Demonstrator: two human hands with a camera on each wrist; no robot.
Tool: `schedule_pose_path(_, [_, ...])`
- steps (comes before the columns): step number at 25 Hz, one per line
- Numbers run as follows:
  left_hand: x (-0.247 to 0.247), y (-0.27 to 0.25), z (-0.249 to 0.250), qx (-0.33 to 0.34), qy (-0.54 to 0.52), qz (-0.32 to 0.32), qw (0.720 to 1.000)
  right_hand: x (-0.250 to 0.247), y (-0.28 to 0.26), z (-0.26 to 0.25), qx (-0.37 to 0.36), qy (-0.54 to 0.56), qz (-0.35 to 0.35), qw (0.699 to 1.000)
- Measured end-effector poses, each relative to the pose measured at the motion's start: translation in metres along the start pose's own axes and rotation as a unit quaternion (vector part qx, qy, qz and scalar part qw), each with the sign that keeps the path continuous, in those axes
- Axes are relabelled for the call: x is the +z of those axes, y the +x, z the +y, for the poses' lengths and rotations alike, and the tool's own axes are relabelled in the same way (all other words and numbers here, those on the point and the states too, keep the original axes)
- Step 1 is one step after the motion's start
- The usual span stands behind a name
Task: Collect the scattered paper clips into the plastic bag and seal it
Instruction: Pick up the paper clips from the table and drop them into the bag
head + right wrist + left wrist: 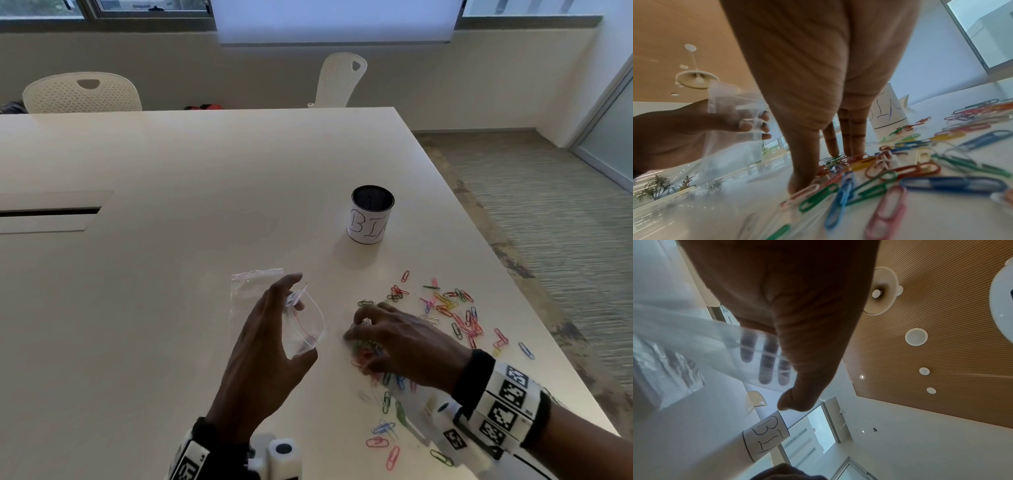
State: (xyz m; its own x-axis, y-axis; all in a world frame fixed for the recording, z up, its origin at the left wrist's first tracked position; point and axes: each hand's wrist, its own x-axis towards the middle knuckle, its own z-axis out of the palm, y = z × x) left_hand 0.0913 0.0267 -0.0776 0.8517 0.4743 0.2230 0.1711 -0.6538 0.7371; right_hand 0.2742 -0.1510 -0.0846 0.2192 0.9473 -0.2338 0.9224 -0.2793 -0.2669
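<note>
The grip of the left hand (270,342) pinches the limp plastic bag (253,287) by its open mouth, above the table (171,274). The right hand (404,339) has its grip spread, straight fingertips pressing a heap of paper clips (452,308) scattered there. Clips are probably light, stiff and slippery (rake together, then pinch clusters).

Colourful paper clips (445,305) lie scattered flat along the table's (171,274) right edge. The clear plastic bag (250,291) is lifted above the table, mouth open.

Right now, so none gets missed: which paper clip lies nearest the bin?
The lone red paper clip, lying apart beyond the other clips, just short of the bin.
</note>
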Motion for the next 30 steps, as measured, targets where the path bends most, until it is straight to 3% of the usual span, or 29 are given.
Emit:
schedule_pose_path(11, [0.016, 0.007, 0.004, 0.003, 0.0, -0.002, 1.0, 0.003, -0.002, -0.015, -0.032, -0.04, 0.071, 0.996])
schedule_pose_path(16, [0.025, 0.006, -0.002, -0.003, -0.004, -0.003, 1.0, -0.004, -0.002, 0.005, 0.033, 0.104, 0.12, 0.987])
schedule_pose_path(18, [0.028, 0.006, -0.003, -0.005, -0.005, -0.005, 1.0, -0.01, -0.005, 0.015, 0.091, 0.224, 0.146, 0.959])
schedule_pose_path(21, [0.031, 0.007, -0.004, -0.001, 0.0, -0.01, 1.0, -0.027, -0.014, 0.017, 0.141, 0.408, 0.152, 0.889])
schedule_pose_path(25, [0.035, 0.008, -0.005, 0.009, 0.012, -0.019, 1.0, -0.056, -0.025, 0.005, 0.125, 0.539, 0.15, 0.819])
schedule_pose_path(27, [0.037, 0.009, -0.005, 0.016, 0.018, -0.021, 0.999, -0.069, -0.026, -0.006, 0.106, 0.573, 0.143, 0.8])
schedule_pose_path(30, [0.041, 0.011, -0.006, 0.029, 0.032, -0.02, 0.999, -0.081, -0.022, -0.026, 0.098, 0.58, 0.131, 0.798])
